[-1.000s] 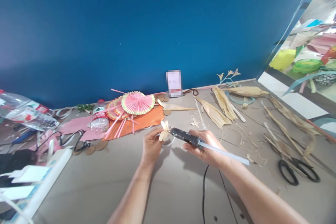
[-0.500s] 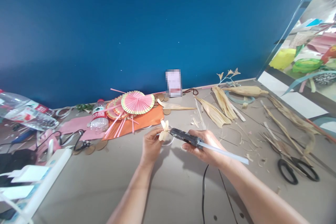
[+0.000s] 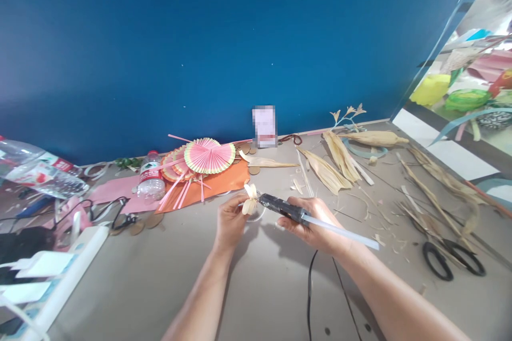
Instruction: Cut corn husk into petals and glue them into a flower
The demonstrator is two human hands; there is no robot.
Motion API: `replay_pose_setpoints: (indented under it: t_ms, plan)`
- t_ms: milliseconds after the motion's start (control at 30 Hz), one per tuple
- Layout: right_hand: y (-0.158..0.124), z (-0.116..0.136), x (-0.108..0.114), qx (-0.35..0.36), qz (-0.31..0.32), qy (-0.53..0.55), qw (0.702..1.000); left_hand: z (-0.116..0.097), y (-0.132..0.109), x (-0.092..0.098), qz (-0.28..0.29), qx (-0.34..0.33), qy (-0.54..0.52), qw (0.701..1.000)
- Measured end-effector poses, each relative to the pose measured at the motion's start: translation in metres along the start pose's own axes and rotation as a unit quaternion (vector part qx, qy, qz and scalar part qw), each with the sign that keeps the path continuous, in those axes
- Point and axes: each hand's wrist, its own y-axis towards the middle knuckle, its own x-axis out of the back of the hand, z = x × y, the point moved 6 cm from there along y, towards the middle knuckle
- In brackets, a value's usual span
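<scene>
My left hand (image 3: 231, 221) pinches a small pale flower (image 3: 250, 199) made of dried husk petals, held just above the grey table (image 3: 260, 287). My right hand (image 3: 316, 224) grips a black hot glue gun (image 3: 283, 207). The gun's nozzle points left and touches the flower's base. A clear glue stick (image 3: 344, 233) juts out of the gun's back toward the right. The gun's black cord (image 3: 310, 293) trails down the table toward me.
Pink folded paper fans (image 3: 208, 156) lie on orange paper beside a small water bottle (image 3: 151, 182). Dried corn husks (image 3: 332, 168) and husk scraps are scattered at right, with black scissors (image 3: 452, 258). A white power strip (image 3: 60, 272) and cables sit at left. A blue wall stands behind.
</scene>
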Motion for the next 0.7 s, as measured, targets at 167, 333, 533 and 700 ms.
replay_pose_setpoints:
  t_ms: [167, 333, 533, 700]
  plan:
    - [-0.001, 0.001, 0.002, 0.007, -0.003, 0.019, 1.0, 0.005, 0.001, 0.003, 0.006, -0.011, -0.004, 1.0]
    - [0.0, -0.003, 0.005, -0.02, -0.038, 0.016, 0.999, 0.006, 0.01, 0.028, -0.093, -0.019, -0.071, 0.993]
    - [0.002, 0.0, -0.022, -0.014, -0.002, -0.069, 0.998, 0.007, 0.016, 0.053, -0.222, 0.024, -0.107, 0.969]
    - [0.003, -0.006, -0.04, -0.026, 0.012, -0.098, 0.995, 0.027, 0.014, 0.044, -0.196, 0.167, -0.085, 0.962]
